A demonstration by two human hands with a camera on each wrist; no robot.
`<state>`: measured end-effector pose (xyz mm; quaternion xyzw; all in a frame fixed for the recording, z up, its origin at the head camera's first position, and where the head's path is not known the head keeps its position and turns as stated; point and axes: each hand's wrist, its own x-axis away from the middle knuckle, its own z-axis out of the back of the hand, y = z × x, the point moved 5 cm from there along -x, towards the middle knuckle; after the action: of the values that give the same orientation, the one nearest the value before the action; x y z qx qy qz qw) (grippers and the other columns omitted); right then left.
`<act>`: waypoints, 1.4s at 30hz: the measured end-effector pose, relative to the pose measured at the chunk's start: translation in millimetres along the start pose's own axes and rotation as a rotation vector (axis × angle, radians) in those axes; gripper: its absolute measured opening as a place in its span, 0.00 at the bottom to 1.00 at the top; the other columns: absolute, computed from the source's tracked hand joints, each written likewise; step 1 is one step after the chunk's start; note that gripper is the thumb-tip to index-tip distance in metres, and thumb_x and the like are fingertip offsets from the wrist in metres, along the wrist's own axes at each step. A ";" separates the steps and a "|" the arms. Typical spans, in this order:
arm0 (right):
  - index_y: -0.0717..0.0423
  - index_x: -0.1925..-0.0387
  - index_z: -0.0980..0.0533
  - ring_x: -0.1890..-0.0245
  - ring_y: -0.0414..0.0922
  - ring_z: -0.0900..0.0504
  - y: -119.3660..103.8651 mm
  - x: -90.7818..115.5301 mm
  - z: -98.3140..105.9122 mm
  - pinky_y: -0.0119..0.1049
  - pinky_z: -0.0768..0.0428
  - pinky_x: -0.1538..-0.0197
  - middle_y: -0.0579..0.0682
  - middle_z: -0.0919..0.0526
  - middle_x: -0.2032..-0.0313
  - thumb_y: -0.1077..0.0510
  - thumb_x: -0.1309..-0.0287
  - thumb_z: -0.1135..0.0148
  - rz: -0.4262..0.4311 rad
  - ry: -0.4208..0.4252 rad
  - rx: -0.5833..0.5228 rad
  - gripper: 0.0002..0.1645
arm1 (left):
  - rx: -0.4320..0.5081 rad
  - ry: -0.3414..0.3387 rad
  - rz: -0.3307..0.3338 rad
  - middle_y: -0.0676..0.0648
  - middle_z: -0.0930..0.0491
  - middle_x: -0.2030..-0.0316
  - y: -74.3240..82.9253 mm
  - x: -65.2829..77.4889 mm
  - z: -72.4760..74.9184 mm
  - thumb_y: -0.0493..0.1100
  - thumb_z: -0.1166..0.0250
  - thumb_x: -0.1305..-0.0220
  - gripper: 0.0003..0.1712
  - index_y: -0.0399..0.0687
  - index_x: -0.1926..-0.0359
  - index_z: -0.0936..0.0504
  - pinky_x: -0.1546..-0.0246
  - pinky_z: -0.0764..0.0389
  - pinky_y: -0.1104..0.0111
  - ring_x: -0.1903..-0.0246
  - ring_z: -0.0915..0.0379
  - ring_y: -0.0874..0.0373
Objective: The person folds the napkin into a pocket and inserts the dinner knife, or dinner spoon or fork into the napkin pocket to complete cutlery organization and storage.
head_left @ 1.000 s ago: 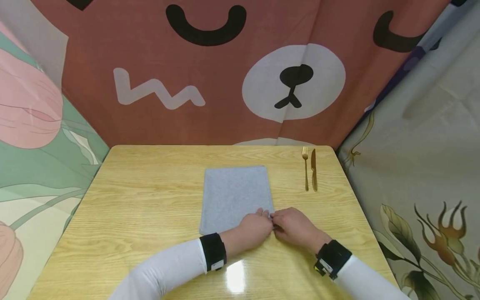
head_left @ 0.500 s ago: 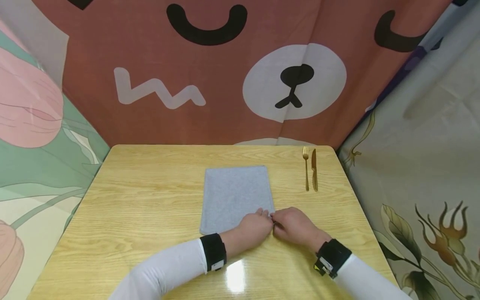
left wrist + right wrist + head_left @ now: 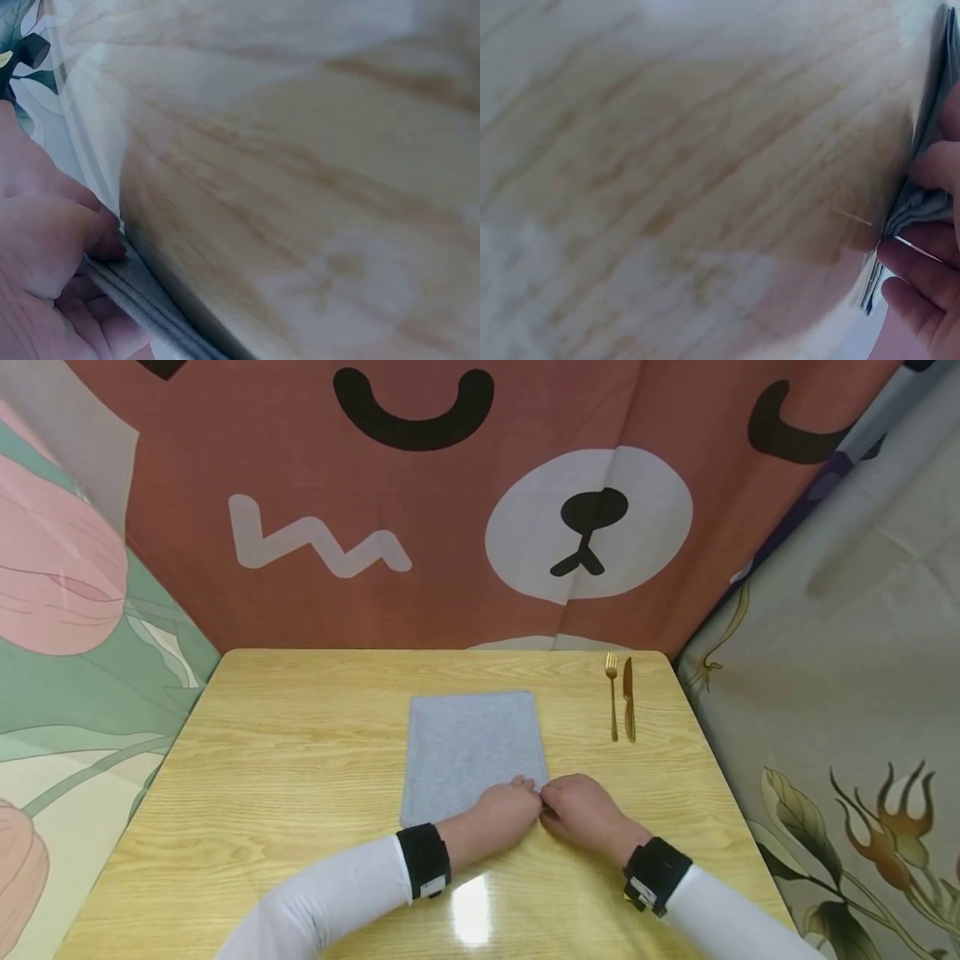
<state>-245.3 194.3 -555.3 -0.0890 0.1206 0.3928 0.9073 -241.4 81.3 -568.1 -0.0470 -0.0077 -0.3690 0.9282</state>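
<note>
A blue-grey folded cloth [image 3: 472, 747] lies flat in the middle of the table in the head view. At its near right corner my left hand [image 3: 506, 814] pinches the edge, some fingertips resting on top of the fabric. My right hand [image 3: 588, 814] meets it from the right and grips the same corner, the two hands' fingertips touching. Stacked layers of the cloth edge [image 3: 150, 300] show in the left wrist view. In the right wrist view the fabric [image 3: 922, 206] bunches between the fingers, where a thin pale line [image 3: 919, 249], like a pin or thread, shows. The fingers hide most of the corner.
A gold fork [image 3: 612, 697] and a gold knife [image 3: 629, 702] lie side by side at the back right of the wooden table [image 3: 285, 735]. Printed curtains [image 3: 420, 602] hang behind the table and along both sides.
Both hands have shifted slightly left at the cloth's corner, the right wrist with them. Cloth, fork and knife have stayed in place.
</note>
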 end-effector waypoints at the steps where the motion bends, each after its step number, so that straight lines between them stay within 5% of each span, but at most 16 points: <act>1: 0.46 0.79 0.26 0.76 0.38 0.19 -0.2 -0.2 -1.0 0.39 0.19 0.63 0.38 0.20 0.79 0.54 0.48 0.25 -0.001 -0.002 0.013 0.15 | 0.000 0.009 -0.006 0.49 0.14 0.45 -0.4 0.2 -1.8 0.39 0.40 0.29 0.11 0.57 0.56 0.12 0.59 0.12 0.68 0.42 0.18 0.56; 11: 0.45 0.78 0.24 0.74 0.39 0.18 2.6 -0.2 -4.0 0.40 0.19 0.62 0.39 0.19 0.77 0.55 0.49 0.25 -0.023 -0.070 0.044 0.13 | -0.012 -0.043 -0.007 0.44 0.22 0.33 -17.5 22.0 -13.2 0.37 0.44 0.25 0.20 0.47 0.36 0.19 0.45 0.16 0.66 0.33 0.25 0.52; 18: 0.44 0.79 0.24 0.76 0.36 0.21 5.0 0.2 -3.9 0.37 0.20 0.64 0.37 0.20 0.78 0.56 0.50 0.26 -0.045 -0.091 0.056 0.13 | 0.007 -0.099 -0.009 0.41 0.25 0.30 -38.0 48.0 -11.1 0.33 0.43 0.27 0.24 0.43 0.33 0.22 0.40 0.19 0.64 0.30 0.27 0.49; 23: 0.44 0.78 0.23 0.75 0.35 0.21 5.1 0.1 -2.8 0.38 0.19 0.63 0.36 0.19 0.78 0.56 0.48 0.27 -0.064 -0.122 0.034 0.12 | 0.044 -0.090 0.001 0.40 0.25 0.31 -55.6 67.4 -14.9 0.33 0.44 0.27 0.23 0.41 0.34 0.22 0.41 0.17 0.62 0.31 0.27 0.46; 32: 0.45 0.78 0.24 0.77 0.34 0.24 5.2 -0.2 -3.5 0.37 0.21 0.65 0.36 0.20 0.79 0.57 0.48 0.27 -0.070 -0.134 0.022 0.12 | -0.023 -0.038 -0.006 0.40 0.23 0.32 -86.1 112.6 -18.7 0.30 0.41 0.29 0.23 0.40 0.35 0.21 0.38 0.20 0.61 0.32 0.26 0.47; 42: 0.45 0.78 0.24 0.76 0.35 0.22 4.0 -0.5 -2.4 0.37 0.20 0.65 0.37 0.20 0.79 0.58 0.47 0.27 -0.056 -0.123 0.005 0.12 | -0.036 0.011 0.003 0.40 0.21 0.34 -104.9 139.5 -21.4 0.32 0.36 0.31 0.23 0.42 0.36 0.19 0.41 0.18 0.63 0.34 0.23 0.47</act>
<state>-248.9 196.1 -557.7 -0.0656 0.0633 0.3717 0.9239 -212.2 -92.0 -574.0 -0.0617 0.0040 -0.3679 0.9278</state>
